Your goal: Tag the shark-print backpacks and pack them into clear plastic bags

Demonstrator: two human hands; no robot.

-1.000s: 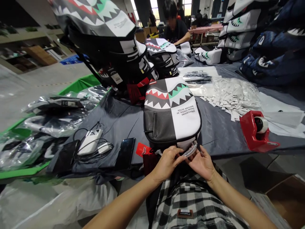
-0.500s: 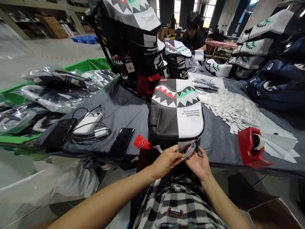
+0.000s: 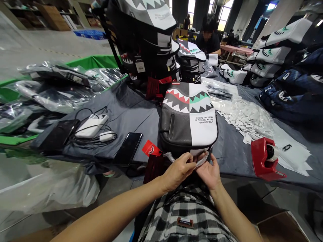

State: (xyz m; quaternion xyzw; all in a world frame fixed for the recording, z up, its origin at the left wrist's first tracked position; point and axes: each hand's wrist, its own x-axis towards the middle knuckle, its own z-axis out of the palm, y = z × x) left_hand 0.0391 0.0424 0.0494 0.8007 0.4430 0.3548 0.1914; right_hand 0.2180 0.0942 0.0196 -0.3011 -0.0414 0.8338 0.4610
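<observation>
A black, grey and white backpack with a printed shark mouth lies in front of me, its lettering upside down to me. Along its near edge runs a strip that looks like a carry handle wrapped in cloudy plastic. Pinched fingers of my left hand grip the wrapping near its middle. My right hand is palm up at the right end, fingers curled round behind the wrapped strip and thumb held apart. The fingertips of both hands are partly hidden. A red tag hangs out at the left of the bag.
To the left lie a black phone and a white power bank with cables. A red tape dispenser stands right, near white paper slips. Stacked backpacks rise behind. A co-worker sits farther back.
The view has shifted slightly. My left hand stays closed at the wrapped handle, while my right fingers show more plainly behind the strip. The backpack lies as before.
</observation>
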